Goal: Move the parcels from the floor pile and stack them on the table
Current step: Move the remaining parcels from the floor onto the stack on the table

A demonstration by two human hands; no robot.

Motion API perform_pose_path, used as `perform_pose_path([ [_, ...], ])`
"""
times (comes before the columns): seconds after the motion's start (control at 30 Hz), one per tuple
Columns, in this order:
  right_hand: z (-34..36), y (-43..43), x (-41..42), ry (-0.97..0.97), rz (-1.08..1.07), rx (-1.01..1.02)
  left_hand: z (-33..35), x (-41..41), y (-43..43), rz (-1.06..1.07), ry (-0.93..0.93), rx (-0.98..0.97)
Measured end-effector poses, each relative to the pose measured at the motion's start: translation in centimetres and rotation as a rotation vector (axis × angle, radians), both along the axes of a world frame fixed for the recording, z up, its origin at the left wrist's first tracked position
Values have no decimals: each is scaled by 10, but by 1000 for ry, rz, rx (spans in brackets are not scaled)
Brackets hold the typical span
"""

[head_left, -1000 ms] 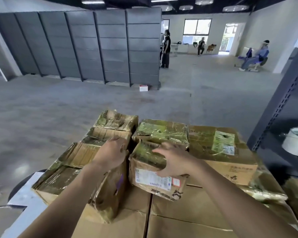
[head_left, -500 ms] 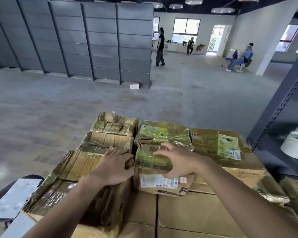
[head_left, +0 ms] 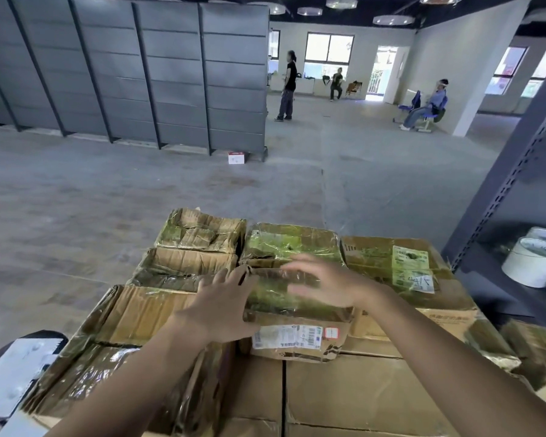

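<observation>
Under both hands, flat cartons (head_left: 360, 395) as base, probably for level footing. Between the hands, labelled parcel (head_left: 297, 310) set on them, snug against other parcels (head_left: 290, 244) beyond the fingertips. Left hand (head_left: 221, 307) flat against its left side, fingers straight, likely squaring it. Right hand (head_left: 325, 285) blurred just above, fingers spread, gripping nothing.
</observation>
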State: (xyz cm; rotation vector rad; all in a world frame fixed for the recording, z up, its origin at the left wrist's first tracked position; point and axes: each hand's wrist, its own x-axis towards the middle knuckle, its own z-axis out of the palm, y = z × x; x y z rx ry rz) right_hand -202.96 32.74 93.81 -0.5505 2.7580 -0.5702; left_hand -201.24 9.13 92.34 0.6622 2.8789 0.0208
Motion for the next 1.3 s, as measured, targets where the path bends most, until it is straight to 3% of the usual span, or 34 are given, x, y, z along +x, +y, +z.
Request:
perform_pose_path([
  [0.07,2,10,-8,158,-116,-1,-1,-3,5,-1,-40,1],
  [0.13,-4,27,-17,237,-231,121,-3,-5,7,7,-76,-12],
  [0.2,-15,43,-22,182,-293,202,-6,-6,7,5,-71,-25],
  [0.3,-28,52,-22,99,-327,167,-5,-4,7,-6,-35,-40],
  [0.77,-27,61,-3,179,-428,50,8,-5,7,-19,-73,31],
  [1.03,-28,41,26,252,-506,11,11,-11,19,-149,-4,26],
  [1.2,-26,25,44,275,-531,-82,2,-15,24,-184,-68,38],
  [1.3,-29,15,54,256,-508,-93,-5,-14,26,-192,-43,-34],
])
